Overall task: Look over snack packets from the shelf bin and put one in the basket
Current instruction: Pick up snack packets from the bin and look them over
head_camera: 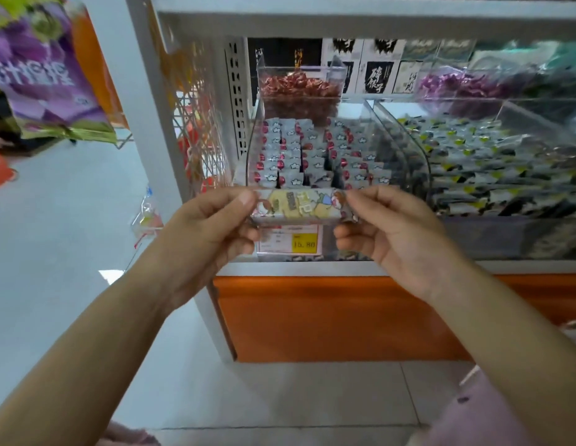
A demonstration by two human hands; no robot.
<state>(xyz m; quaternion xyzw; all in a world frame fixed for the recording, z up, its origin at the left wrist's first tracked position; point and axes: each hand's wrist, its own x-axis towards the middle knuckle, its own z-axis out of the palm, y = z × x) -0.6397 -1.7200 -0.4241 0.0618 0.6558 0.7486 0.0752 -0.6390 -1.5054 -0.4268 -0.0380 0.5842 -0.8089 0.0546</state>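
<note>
I hold a small snack packet [299,206] with a yellow cartoon print level in front of the shelf bin. My left hand [206,233] pinches its left end between thumb and fingers. My right hand [392,233] pinches its right end the same way. Behind the packet stands the clear shelf bin [418,156], filled with several grey-and-red snack packets [312,152]. A price tag [289,241] reading 15.80 sits on the bin's front, just below the held packet. No basket is in sight.
A neighbouring clear bin [505,175] on the right holds dark packets with green marks. Red-wrapped sweets [299,91] fill a bin behind. The shelf's white post [145,123] and orange base [328,317] stand ahead. Purple bags [45,69] hang at upper left.
</note>
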